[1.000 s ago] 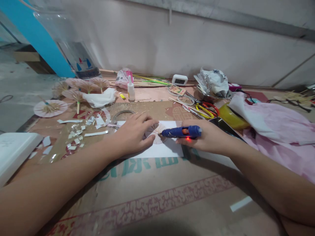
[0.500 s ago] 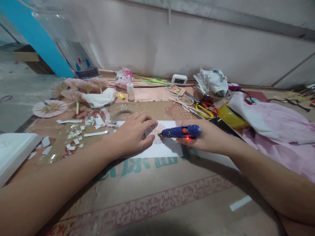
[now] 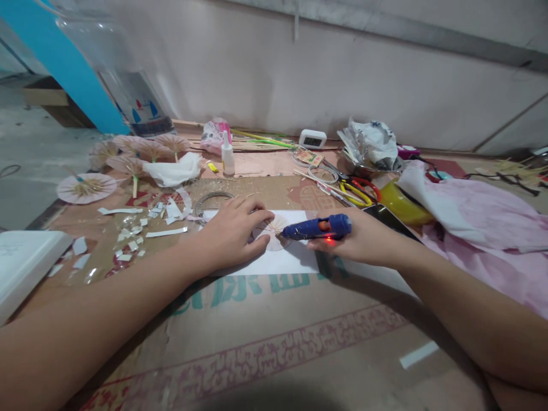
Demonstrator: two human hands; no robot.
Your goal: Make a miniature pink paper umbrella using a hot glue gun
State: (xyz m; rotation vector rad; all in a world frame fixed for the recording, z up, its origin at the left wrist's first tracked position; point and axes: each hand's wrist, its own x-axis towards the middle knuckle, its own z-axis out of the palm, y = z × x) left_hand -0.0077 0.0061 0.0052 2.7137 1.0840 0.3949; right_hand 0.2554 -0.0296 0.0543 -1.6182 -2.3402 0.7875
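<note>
My right hand (image 3: 363, 237) is wrapped round a blue hot glue gun (image 3: 317, 227) with a red light glowing on its side. The nozzle points left, at a small round disc (image 3: 279, 242) with thin sticks spreading from its middle. Whether the tip touches the disc, I cannot tell. Flat on a white sheet of paper (image 3: 257, 265), the disc is partly covered by my left hand (image 3: 237, 231). That hand rests there palm down, thumb and forefinger apart at the disc's left edge.
Several small paper umbrellas (image 3: 88, 188) stand at the left, near scattered paper scraps (image 3: 132, 231). Behind are a glue bottle (image 3: 227, 157) and a small digital clock (image 3: 312, 138). Scissors (image 3: 357, 194) lie right of centre, beside a phone (image 3: 387, 220) and pink cloth (image 3: 475, 217).
The glue gun and my right hand have shifted very slightly to the right. My left hand stays in place on the disc.
</note>
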